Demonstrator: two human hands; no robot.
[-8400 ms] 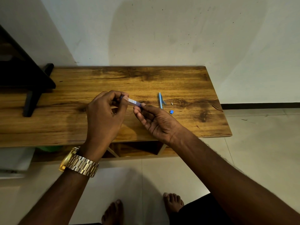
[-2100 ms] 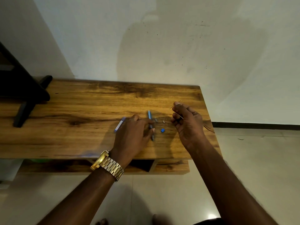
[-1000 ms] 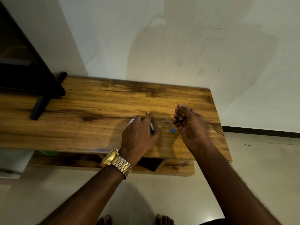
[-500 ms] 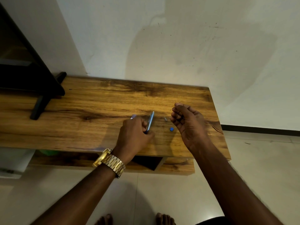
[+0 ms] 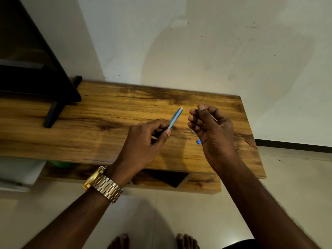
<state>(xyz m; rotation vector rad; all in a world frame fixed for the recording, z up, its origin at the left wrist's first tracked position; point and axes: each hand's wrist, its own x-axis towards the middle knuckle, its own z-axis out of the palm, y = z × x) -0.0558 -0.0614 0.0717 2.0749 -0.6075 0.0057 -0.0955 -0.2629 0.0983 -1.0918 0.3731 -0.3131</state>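
Blue pen barrel (image 5: 175, 118): held clear of the wooden table (image 5: 89, 141), pinched at its lower end by the left hand (image 5: 143, 141), free end aimed toward 1 o'clock. A black stand foot (image 5: 53, 108) is noted at the table's 10 o'clock corner. The right hand (image 5: 212, 130) is raised at 3 o'clock of the barrel, fingers curled, thumb laid on the forefinger. Whether anything thin is pinched there cannot be told. A small blue end piece (image 5: 198, 141) is seen loose on the wood at 7 o'clock of that hand. A tiny grey part (image 5: 191, 130) is half hidden just above it. The pen is judged to be in pieces, with only the barrel taken up. Assembly is judged early, the loose bits not yet fitted.
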